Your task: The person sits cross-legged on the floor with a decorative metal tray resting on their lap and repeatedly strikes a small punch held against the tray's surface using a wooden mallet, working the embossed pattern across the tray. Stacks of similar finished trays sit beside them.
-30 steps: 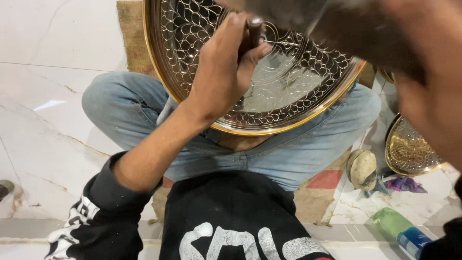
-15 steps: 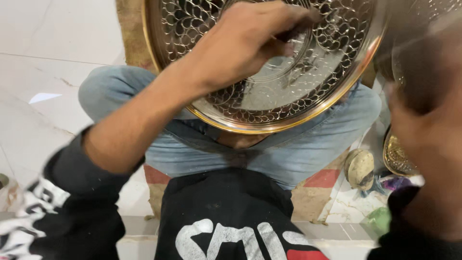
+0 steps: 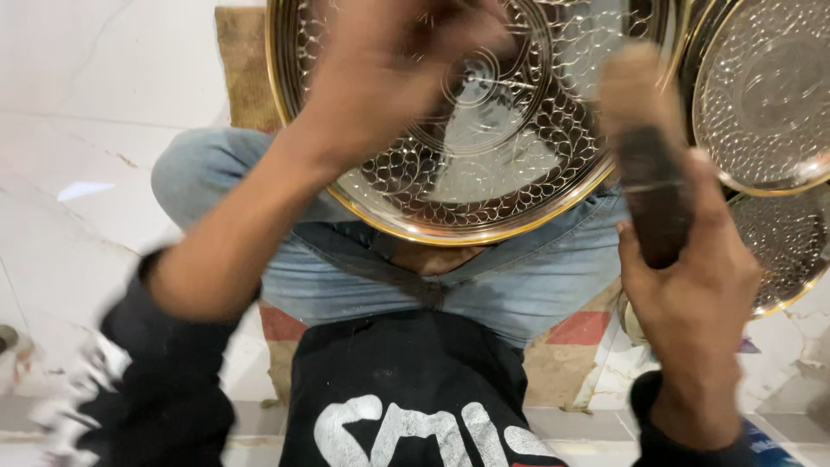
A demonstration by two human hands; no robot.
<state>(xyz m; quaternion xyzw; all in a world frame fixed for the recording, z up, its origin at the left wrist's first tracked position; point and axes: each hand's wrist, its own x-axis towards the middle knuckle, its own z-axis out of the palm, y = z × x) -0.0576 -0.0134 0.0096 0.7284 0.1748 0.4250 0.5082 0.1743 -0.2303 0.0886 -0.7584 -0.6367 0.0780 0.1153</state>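
I am looking down at 1 large round metal tray (image 3: 484,164) with a gold rim and a patterned, embossed face, which is resting tilted across my lap, over the blue jeans (image 3: 484,285). My left hand (image 3: 389,78) is lying on the upper left part of the tray's face, blurred; I cannot tell whether its fingers are spread or curled, nor whether they are pinching anything. My left forearm is crossing the tray's lower left rim, and its black sleeve (image 3: 156,380) is sitting pushed up toward the elbow. My right hand (image 3: 692,294) is wrapping tightly around the dark wooden handle (image 3: 648,182) of a tool, which is pointing upward just beside the tray's right rim; the top end is blurred, so I cannot tell what kind of tool it is. To the right, 2 more patterned trays (image 3: 761,95) are lying stacked, one partly under the other. I am sitting on a brown mat (image 3: 246,69) on the white marble floor (image 3: 78,173). My black shirt (image 3: 406,398) with white print is filling the bottom of the view.
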